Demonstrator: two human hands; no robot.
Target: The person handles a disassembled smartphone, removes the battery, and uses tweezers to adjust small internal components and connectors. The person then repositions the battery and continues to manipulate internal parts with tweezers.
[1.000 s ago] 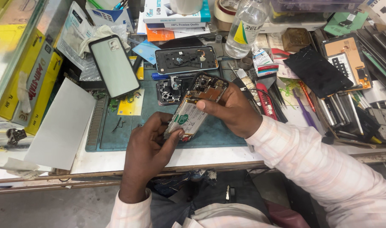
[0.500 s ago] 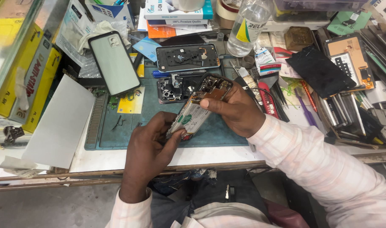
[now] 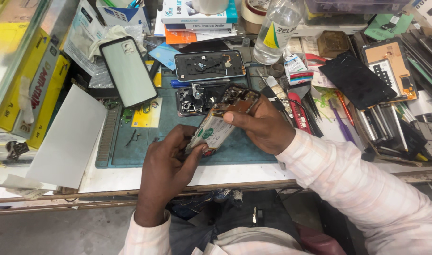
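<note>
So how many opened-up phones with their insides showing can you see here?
3: the opened phone held in the left hand and right hand, one opened phone body behind it on the green mat, another phone frame farther back. Clutter may hide more.

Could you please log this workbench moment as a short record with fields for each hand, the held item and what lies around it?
held item: opened smartphone with exposed battery and circuit board, tilted above the mat
left hand: grips the phone's lower end
right hand: holds the upper part, thumb on the battery
surface: blue-green work mat
behind the phone: dark phone back panel
left of mat: pale green phone case, white sheet
far edge: clear plastic bottle
right side: black screen panel, red-handled tool
</note>
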